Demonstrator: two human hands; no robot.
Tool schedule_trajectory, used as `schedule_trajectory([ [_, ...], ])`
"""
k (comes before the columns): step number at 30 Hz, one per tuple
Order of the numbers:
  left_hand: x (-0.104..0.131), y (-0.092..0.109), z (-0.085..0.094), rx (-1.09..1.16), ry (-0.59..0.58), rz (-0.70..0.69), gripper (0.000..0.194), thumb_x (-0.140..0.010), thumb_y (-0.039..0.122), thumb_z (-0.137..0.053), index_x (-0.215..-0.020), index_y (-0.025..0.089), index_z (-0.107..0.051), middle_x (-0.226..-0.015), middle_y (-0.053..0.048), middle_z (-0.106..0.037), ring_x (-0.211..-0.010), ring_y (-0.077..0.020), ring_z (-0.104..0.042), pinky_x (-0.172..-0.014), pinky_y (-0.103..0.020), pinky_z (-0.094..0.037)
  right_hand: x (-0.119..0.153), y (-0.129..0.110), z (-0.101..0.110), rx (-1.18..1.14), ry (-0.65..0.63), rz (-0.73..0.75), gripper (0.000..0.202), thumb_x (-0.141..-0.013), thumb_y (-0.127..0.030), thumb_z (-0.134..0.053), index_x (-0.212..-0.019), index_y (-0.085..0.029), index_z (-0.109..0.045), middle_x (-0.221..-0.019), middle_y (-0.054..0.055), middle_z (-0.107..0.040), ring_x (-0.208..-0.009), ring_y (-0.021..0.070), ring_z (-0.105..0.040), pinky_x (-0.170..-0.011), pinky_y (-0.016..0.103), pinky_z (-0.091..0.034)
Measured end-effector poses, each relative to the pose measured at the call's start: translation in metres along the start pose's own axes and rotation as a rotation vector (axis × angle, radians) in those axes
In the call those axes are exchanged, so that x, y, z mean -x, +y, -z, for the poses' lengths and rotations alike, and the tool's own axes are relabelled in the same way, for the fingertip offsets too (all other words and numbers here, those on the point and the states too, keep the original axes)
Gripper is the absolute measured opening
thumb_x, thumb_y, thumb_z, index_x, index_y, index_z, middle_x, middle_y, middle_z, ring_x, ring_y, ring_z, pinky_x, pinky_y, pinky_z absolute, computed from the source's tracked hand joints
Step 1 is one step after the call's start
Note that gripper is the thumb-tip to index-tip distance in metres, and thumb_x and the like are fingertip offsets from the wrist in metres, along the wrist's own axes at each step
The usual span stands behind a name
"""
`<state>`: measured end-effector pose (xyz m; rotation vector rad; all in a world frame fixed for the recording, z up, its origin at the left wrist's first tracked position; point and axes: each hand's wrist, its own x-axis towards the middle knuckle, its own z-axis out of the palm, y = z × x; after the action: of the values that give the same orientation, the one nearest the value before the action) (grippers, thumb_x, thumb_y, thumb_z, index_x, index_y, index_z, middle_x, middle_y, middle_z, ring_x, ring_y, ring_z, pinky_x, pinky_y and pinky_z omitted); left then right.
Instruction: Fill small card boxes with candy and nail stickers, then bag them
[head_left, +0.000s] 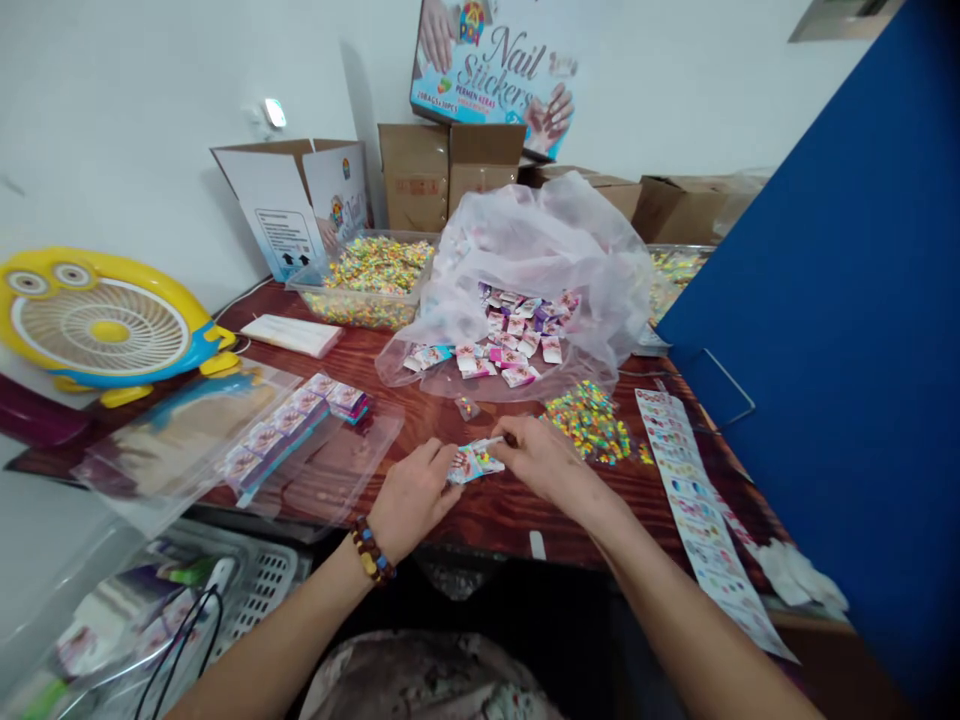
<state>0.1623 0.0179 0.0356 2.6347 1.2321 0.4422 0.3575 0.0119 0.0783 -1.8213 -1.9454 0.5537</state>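
A small printed candy box (474, 462) lies between my hands, just above the table near its front edge. My left hand (418, 490) grips its left end. At its right end, the fingers of my right hand (534, 455) are pinched together; what they pinch is too small to make out. Colourful candies (589, 422) lie in a loose heap right beside my right hand. Beyond the box sits a tiny clear packet (467, 407) with coloured pieces in it. A big translucent plastic bag (540, 240) spills many small candy boxes (517, 345) toward me.
Packed boxes stand in a row (277, 430) on clear plastic at left, near a yellow fan (105, 325). A tub of candies (360, 300) and cartons (416, 180) line the back. A sticker sheet (694, 500), white gloves (799, 575) and a blue panel (825, 330) are at right.
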Motion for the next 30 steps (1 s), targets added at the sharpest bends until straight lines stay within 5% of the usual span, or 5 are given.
schedule_trajectory([
  [5, -0.002, -0.005, 0.0, -0.022, -0.023, -0.032, 0.025, -0.087, 0.021, -0.053, -0.112, 0.017, -0.051, -0.101, -0.007, -0.057, -0.092, -0.0229, -0.058, -0.082, -0.037, -0.051, -0.003, -0.009, -0.007, -0.024, 0.007, -0.001, 0.016, -0.079, -0.018, -0.057, -0.068, -0.02, -0.069, -0.046, 0.0, -0.059, -0.048, 0.0141, -0.054, -0.052, 0.025, -0.032],
  [11, 0.005, -0.012, 0.001, 0.052, -0.03, -0.072, 0.022, -0.09, 0.021, -0.051, -0.111, 0.019, -0.052, -0.102, -0.006, -0.057, -0.096, -0.0209, -0.059, -0.085, -0.035, -0.05, -0.008, 0.008, -0.026, -0.574, -0.228, -0.212, 0.007, -0.069, -0.021, -0.063, -0.068, -0.017, -0.068, -0.041, -0.004, -0.059, -0.032, 0.0089, -0.048, -0.036, 0.018, -0.035],
  [20, 0.005, -0.018, -0.006, 0.162, -0.022, -0.137, 0.029, -0.091, 0.022, -0.053, -0.12, 0.02, -0.05, -0.113, -0.007, -0.058, -0.102, -0.0204, -0.06, -0.091, -0.034, -0.05, -0.004, 0.026, -0.027, -0.98, -0.399, -0.235, 0.022, -0.062, -0.028, -0.07, -0.077, -0.012, -0.072, -0.055, 0.001, -0.068, -0.048, 0.0105, -0.061, -0.04, 0.016, -0.04],
  [25, 0.007, -0.015, -0.008, 0.18, -0.031, -0.152, 0.032, -0.091, 0.02, -0.052, -0.122, 0.02, -0.049, -0.111, -0.008, -0.059, -0.1, -0.0208, -0.06, -0.09, -0.035, -0.05, 0.001, 0.033, -0.037, -0.964, -0.369, -0.226, 0.02, -0.064, -0.029, -0.068, -0.075, -0.012, -0.07, -0.047, -0.002, -0.062, -0.037, 0.006, -0.047, -0.039, 0.016, -0.029],
  [30, 0.009, -0.012, -0.014, 0.181, -0.043, -0.123, 0.032, -0.09, 0.02, -0.052, -0.122, 0.019, -0.05, -0.109, -0.008, -0.059, -0.1, -0.0212, -0.061, -0.088, -0.035, -0.052, 0.007, 0.024, -0.056, -0.705, -0.146, -0.209, 0.006, -0.068, -0.02, -0.06, -0.064, -0.017, -0.062, -0.042, -0.007, -0.053, -0.036, 0.0073, -0.049, -0.044, 0.018, -0.032],
])
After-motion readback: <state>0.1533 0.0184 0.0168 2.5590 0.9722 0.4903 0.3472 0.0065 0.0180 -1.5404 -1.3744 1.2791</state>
